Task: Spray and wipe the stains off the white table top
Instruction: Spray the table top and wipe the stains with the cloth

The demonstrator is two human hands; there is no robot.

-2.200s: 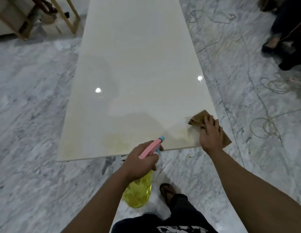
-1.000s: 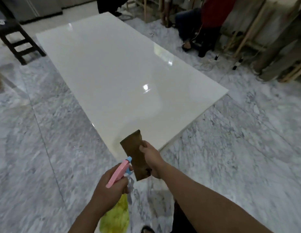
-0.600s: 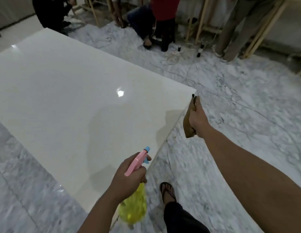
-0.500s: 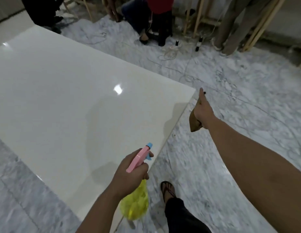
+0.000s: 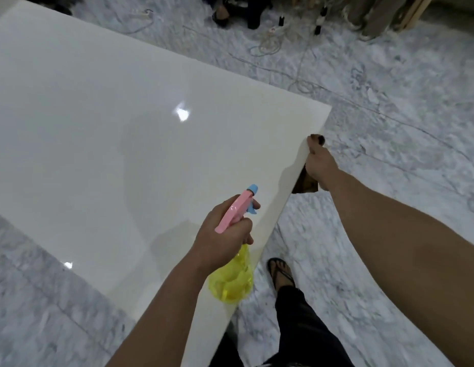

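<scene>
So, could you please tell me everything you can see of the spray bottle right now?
The spray bottle has a translucent yellow body that looks like plastic, a pink spray head and a light blue nozzle tip and trigger. The left hand grips it around the neck, one finger at the trigger. It is held off the surface near the edge of the white table top, nozzle pointing out over the table, body hanging below the hand. Nothing else touches it. Its liquid level cannot be told.
</scene>
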